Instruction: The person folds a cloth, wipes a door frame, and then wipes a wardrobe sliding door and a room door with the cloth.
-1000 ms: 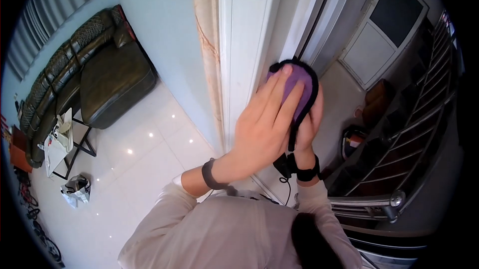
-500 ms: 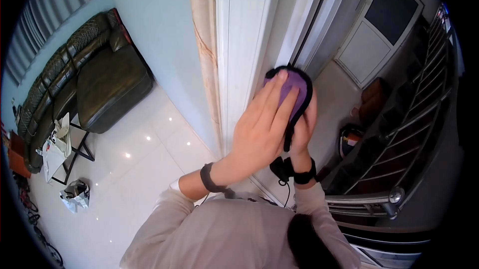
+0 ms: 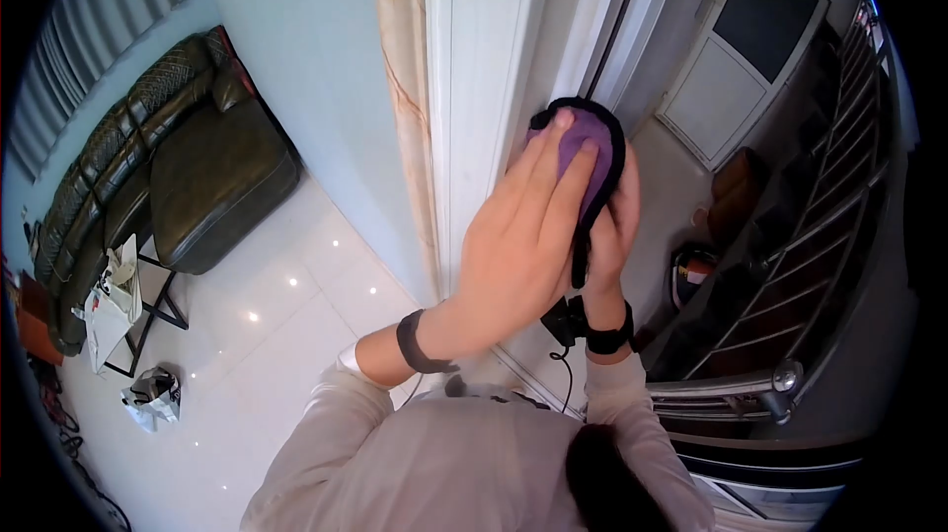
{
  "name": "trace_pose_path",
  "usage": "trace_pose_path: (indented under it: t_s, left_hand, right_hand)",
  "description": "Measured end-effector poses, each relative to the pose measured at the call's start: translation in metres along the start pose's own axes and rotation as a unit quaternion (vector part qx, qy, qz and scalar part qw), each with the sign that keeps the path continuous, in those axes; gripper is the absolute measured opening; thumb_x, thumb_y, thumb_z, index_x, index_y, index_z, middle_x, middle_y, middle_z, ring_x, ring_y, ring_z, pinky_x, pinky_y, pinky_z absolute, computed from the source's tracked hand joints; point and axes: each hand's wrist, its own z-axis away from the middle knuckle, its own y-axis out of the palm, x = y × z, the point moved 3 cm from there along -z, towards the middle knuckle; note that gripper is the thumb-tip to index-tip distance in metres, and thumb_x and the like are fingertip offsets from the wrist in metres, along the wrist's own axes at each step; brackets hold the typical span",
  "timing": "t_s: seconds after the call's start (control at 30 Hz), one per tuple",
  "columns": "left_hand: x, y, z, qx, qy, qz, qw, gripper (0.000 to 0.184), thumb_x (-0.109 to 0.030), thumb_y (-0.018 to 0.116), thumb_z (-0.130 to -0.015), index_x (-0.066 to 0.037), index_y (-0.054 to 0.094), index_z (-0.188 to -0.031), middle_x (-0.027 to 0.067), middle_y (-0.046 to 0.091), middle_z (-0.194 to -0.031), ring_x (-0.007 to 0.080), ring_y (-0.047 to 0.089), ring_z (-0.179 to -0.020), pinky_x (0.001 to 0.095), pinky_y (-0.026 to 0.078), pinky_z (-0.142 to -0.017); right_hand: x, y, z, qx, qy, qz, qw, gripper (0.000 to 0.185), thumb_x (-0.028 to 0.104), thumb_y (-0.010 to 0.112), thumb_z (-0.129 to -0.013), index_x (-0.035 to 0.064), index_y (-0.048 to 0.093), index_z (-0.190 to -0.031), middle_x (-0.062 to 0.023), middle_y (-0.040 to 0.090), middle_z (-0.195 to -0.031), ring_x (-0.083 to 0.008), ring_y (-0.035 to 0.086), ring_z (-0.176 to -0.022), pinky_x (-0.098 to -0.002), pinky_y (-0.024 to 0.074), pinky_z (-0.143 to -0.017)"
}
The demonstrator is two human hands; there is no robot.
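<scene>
A purple cloth [image 3: 590, 137] with a black edge lies folded against the white door frame [image 3: 484, 68]. My left hand [image 3: 518, 236] presses flat on the cloth's near side, fingers pointing up, a dark band round the wrist. On the cloth's far side is my right hand [image 3: 612, 226], partly hidden behind the cloth and my left hand, with a black strap on its wrist. The cloth is held between both hands.
A dark leather sofa [image 3: 222, 177] and a small table [image 3: 148, 310] stand at the left, with a bag [image 3: 153, 396] on the floor. At the right are a metal stair railing [image 3: 731, 389] and a white door [image 3: 731, 78].
Both hands and the cloth dipped slightly, then moved back up along the door frame. The cloth stays between the hands, and the view has shifted a little.
</scene>
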Motion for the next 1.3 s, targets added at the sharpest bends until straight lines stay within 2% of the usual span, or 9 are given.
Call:
trace_pose_path:
  t_s: [0.2,0.43,0.53,0.77,0.93,1.07,1.17,1.3]
  left_hand:
    - [0.002,0.007,0.019,0.018,-0.018,0.001,1.0,0.052,0.001,0.054,-0.067,0.007,0.047,-0.118,0.0262,0.041,-0.13,0.0396,0.047,-0.114,0.0404,0.043,-0.093]
    - [-0.001,0.002,0.001,0.001,0.002,0.01,1.0,0.051,0.001,0.055,-0.066,0.007,0.048,-0.117,0.0263,0.041,-0.13,0.0396,0.047,-0.114,0.04,0.042,-0.095]
    - [0.0,0.007,0.016,0.017,-0.028,0.005,0.999,0.052,0.001,0.055,-0.067,0.007,0.048,-0.117,0.0263,0.042,-0.129,0.0392,0.048,-0.113,0.0394,0.043,-0.094]
    - [0.005,-0.003,0.005,0.002,-0.001,0.014,1.0,0.051,0.001,0.055,-0.067,0.007,0.049,-0.117,0.0244,0.043,-0.129,0.0367,0.049,-0.113,0.0382,0.043,-0.094]
    - [0.003,0.006,0.019,0.019,-0.012,-0.001,1.0,0.051,0.0,0.055,-0.068,0.007,0.047,-0.118,0.0245,0.043,-0.129,0.0373,0.049,-0.113,0.0384,0.044,-0.093]
    - [0.004,0.001,0.008,-0.001,0.011,-0.008,1.0,0.05,0.0,0.054,-0.068,0.006,0.048,-0.117,0.0241,0.043,-0.128,0.037,0.048,-0.114,0.038,0.043,-0.093]
    - [0.001,-0.001,-0.003,-0.016,0.015,0.0,1.0,0.047,0.0,0.054,-0.068,0.006,0.05,-0.115,0.0239,0.044,-0.128,0.0369,0.047,-0.115,0.0379,0.043,-0.094]
    - [0.005,0.007,0.022,0.034,-0.012,-0.004,0.999,0.049,-0.001,0.054,-0.068,0.007,0.049,-0.116,0.0243,0.044,-0.128,0.0378,0.047,-0.115,0.0383,0.043,-0.094]
  right_hand:
    - [-0.016,-0.001,0.019,-0.017,0.032,0.001,0.999,0.05,0.009,0.048,-0.085,-0.0057,0.034,-0.131,-0.0138,0.042,-0.131,-0.0196,0.041,-0.12,-0.0308,0.029,-0.102]
    - [-0.001,0.0,0.0,-0.019,0.005,-0.007,1.0,0.051,0.004,0.046,-0.082,-0.0064,0.035,-0.13,-0.0138,0.044,-0.129,-0.0198,0.042,-0.118,-0.0307,0.0293,-0.102]
    - [-0.012,0.0,0.013,-0.033,0.025,-0.011,0.999,0.051,0.007,0.048,-0.082,-0.0062,0.036,-0.13,-0.0139,0.043,-0.129,-0.02,0.042,-0.118,-0.0307,0.0295,-0.101]
    - [0.003,0.008,-0.005,-0.023,0.014,-0.001,1.0,0.052,0.009,0.05,-0.082,-0.0064,0.036,-0.13,-0.0142,0.045,-0.128,-0.0195,0.043,-0.117,-0.0306,0.0307,-0.101]
    - [-0.014,-0.002,0.014,-0.033,0.018,0.011,0.999,0.052,0.008,0.05,-0.081,-0.0073,0.036,-0.129,-0.0143,0.045,-0.128,-0.0195,0.043,-0.117,-0.0305,0.0305,-0.101]
    - [-0.004,0.001,0.001,-0.018,-0.006,0.024,1.0,0.052,0.007,0.049,-0.081,-0.0074,0.035,-0.13,-0.0138,0.044,-0.129,-0.0195,0.043,-0.118,-0.0305,0.0302,-0.101]
    - [0.005,0.004,-0.004,-0.028,0.012,0.003,1.0,0.052,0.006,0.047,-0.081,-0.0075,0.035,-0.13,-0.014,0.044,-0.129,-0.0195,0.042,-0.118,-0.0303,0.0295,-0.101]
    - [-0.018,-0.004,0.018,-0.021,0.023,0.023,0.999,0.053,0.01,0.048,-0.081,-0.0073,0.036,-0.13,-0.0147,0.042,-0.13,-0.0209,0.041,-0.12,-0.0316,0.0277,-0.103]
